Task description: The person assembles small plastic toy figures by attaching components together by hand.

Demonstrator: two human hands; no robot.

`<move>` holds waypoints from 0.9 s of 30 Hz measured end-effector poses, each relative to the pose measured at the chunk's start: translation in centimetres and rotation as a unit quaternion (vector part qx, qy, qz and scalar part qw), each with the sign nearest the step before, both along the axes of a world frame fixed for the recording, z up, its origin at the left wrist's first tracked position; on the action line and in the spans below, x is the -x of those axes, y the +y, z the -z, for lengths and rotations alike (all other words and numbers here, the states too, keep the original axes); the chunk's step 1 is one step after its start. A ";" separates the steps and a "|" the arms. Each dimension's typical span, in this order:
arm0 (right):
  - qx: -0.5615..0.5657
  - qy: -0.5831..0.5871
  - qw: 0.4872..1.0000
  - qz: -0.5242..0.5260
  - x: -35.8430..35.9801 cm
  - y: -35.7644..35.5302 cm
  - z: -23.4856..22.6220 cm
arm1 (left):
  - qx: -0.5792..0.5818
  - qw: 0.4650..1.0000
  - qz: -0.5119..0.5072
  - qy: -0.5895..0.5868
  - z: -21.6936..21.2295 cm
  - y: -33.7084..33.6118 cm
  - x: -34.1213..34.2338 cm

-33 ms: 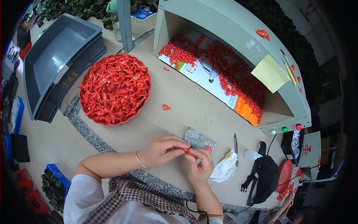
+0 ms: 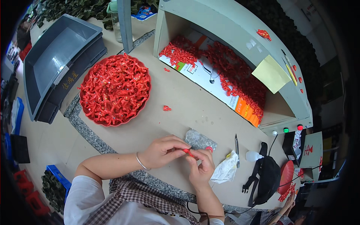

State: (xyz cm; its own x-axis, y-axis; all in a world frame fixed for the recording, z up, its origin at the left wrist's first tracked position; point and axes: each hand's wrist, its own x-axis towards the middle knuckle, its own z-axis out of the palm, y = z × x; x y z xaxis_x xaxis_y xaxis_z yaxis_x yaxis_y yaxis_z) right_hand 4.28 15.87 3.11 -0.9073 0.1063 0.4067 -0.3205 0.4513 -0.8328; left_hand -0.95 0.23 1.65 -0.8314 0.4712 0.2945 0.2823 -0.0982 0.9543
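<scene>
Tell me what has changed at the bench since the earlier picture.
Nothing visibly changed: no thing moved, and nothing was taken hold of or let go. The left hand and right hand still pinch the same small red piece between their fingertips. The red bowl, the loose red figure on the table and the white crumpled tissue stayed where they were.
</scene>
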 end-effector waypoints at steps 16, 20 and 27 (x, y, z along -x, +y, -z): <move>0.020 -0.021 1.000 0.002 0.4 -0.4 -0.2 | -0.009 0.999 -0.025 0.044 0.8 -0.2 0.0; 0.033 -0.036 0.999 0.014 -0.4 0.6 1.6 | -0.013 0.999 0.024 0.021 1.4 0.4 -0.3; 0.019 -0.167 0.986 0.017 -1.2 1.2 1.4 | -0.024 0.999 0.047 -0.002 2.6 0.7 -0.6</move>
